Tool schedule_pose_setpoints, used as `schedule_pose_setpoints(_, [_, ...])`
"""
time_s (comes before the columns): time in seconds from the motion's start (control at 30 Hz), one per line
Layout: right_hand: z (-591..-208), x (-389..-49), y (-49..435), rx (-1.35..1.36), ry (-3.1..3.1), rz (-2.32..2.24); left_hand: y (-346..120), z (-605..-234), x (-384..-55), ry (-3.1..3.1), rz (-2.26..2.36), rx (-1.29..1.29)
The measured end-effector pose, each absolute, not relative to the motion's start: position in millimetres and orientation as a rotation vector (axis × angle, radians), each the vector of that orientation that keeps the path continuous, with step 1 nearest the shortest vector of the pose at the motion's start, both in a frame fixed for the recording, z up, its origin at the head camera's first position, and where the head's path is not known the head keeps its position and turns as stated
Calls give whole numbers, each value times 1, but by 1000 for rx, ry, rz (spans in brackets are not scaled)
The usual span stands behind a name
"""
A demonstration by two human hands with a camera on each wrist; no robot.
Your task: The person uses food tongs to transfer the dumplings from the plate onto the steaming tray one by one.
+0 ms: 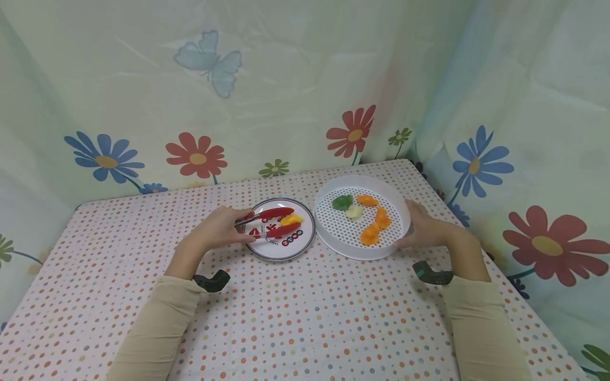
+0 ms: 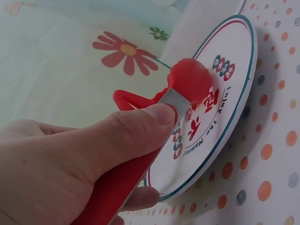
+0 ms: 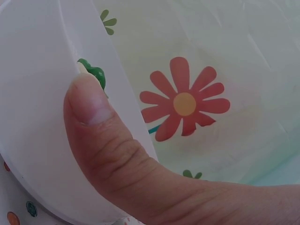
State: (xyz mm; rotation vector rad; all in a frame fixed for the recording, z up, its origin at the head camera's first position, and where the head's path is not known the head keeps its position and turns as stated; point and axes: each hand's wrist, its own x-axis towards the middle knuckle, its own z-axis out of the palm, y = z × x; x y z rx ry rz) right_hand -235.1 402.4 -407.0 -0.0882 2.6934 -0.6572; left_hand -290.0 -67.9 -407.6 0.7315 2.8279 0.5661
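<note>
My left hand (image 1: pixel 216 230) holds a pair of red-tipped metal tongs (image 1: pixel 278 212) over a white plate (image 1: pixel 305 238) with a dark rim and red print. Between the tong tips lies a small yellow piece (image 1: pixel 292 219), its kind too small to make out. In the left wrist view the thumb presses the red and metal arm of the tongs (image 2: pixel 129 183). My right hand (image 1: pixel 424 227) grips the outer wall of a round white perforated basket (image 1: pixel 340 246), its thumb and fingers spread along the curve. Several orange pieces (image 1: pixel 369 234), a green piece (image 1: pixel 342 202) and a pale piece (image 1: pixel 354 211) lie inside.
The plate and basket stand side by side on a dotted tablecloth (image 1: pixel 286 317). A flower-printed curtain (image 1: pixel 286 106) hangs behind the table and along its right side. The table's right edge runs close by the right forearm.
</note>
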Motion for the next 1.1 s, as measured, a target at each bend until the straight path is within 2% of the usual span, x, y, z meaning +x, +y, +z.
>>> schedule_pose_setpoints(0.5, [-403, -229, 405, -62, 2678, -675, -69, -401, -289, 2806, 553, 754])
schedule_pose_setpoints(1.1, [-399, -233, 401, -17, 2645, -642, -58, -368, -278, 2833, 569, 825])
